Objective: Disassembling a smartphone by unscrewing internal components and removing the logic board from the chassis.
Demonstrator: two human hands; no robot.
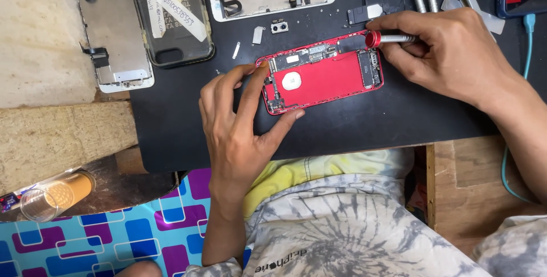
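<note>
Left hand fingers spread, pinching red phone shell; right hand pinches red-capped screwdriver (tip hidden) at corner beyond fingertips; unscrewing step, needs steady vertical pressure.

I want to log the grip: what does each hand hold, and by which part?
The right hand holds a red-capped screwdriver by its metal shaft. The left hand steadies the opened red phone at its end.
</note>
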